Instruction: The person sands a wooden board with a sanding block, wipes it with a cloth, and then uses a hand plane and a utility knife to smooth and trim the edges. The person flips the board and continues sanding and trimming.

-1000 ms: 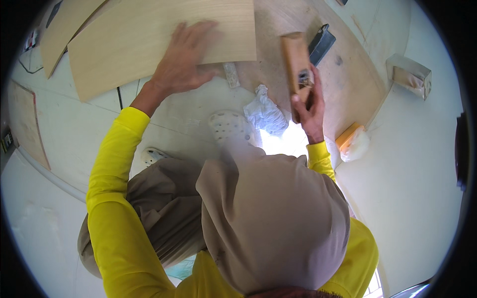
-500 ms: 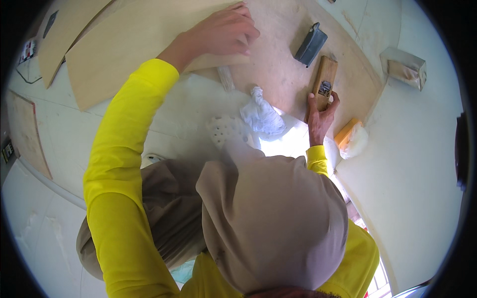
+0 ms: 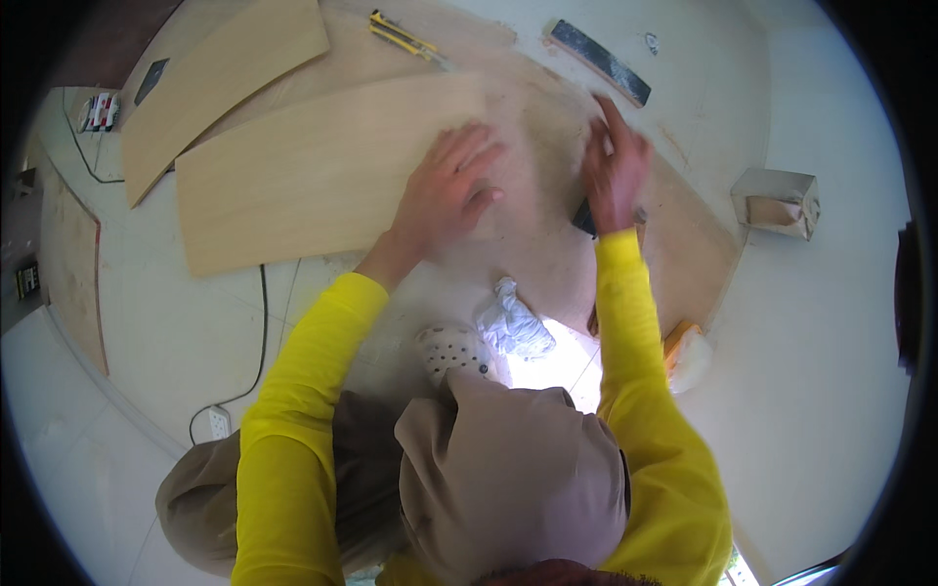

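Note:
My left hand [image 3: 445, 190] is open, fingers spread and somewhat blurred, over the right end of a pale wooden board [image 3: 293, 176]. Whether it touches the board I cannot tell. Farther right my right hand [image 3: 616, 161] is open, its index finger stretched forward and the others loosely bent, with nothing visible in it. It hovers above a dark block [image 3: 584, 218], mostly covered by the hand and wrist. A wooden hand plane [image 3: 592, 320] lies under my right forearm, with only slivers showing. Both boards and tools rest on a larger brown sheet [image 3: 684, 210].
A yellow utility knife [image 3: 405, 37] lies beyond the board, and a black oblong block [image 3: 600, 62] at the far edge. Another pale board [image 3: 230, 83] is at left. A crumpled cloth [image 3: 515, 322], an orange item in plastic [image 3: 687, 354], a clear-sided box [image 3: 777, 203] and a cable [image 3: 264, 332] lie around.
My right hand has let go of the hand plane and moved forward over the dark block. My left hand has opened from its bent-finger pose. The view has shifted, showing more of the far side.

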Demonstrator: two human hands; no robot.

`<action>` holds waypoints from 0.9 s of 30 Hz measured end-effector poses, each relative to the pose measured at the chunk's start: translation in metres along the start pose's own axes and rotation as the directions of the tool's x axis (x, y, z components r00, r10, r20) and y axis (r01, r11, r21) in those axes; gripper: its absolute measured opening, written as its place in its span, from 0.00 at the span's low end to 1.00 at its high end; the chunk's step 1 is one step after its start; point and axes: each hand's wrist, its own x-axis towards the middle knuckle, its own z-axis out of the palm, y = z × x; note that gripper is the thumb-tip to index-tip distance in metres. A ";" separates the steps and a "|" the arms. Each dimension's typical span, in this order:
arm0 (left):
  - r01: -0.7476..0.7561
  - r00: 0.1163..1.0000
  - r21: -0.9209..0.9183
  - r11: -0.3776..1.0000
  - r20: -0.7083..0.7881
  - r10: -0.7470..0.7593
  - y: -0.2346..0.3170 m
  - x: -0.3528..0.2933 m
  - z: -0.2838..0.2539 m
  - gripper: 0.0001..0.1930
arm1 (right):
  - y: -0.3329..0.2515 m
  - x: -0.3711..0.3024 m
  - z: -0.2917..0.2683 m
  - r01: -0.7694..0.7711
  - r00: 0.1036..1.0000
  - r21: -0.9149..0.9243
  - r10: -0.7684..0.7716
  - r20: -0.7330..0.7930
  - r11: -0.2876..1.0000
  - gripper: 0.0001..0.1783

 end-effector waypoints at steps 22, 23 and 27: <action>0.131 0.987 -0.085 0.988 -0.086 -0.138 -0.020 -0.016 0.020 0.38 | -0.084 0.191 0.106 0.048 0.935 0.578 -0.241 0.262 0.815 0.21; 0.159 0.978 -0.098 0.982 -0.124 -0.170 -0.025 -0.018 0.016 0.35 | -0.082 0.168 0.075 -0.184 0.908 0.663 -0.133 0.397 0.725 0.22; 0.288 0.914 -0.013 0.958 -0.294 -0.279 -0.029 -0.004 -0.017 0.26 | -0.049 0.040 -0.018 -0.568 0.741 0.511 0.131 0.658 0.645 0.25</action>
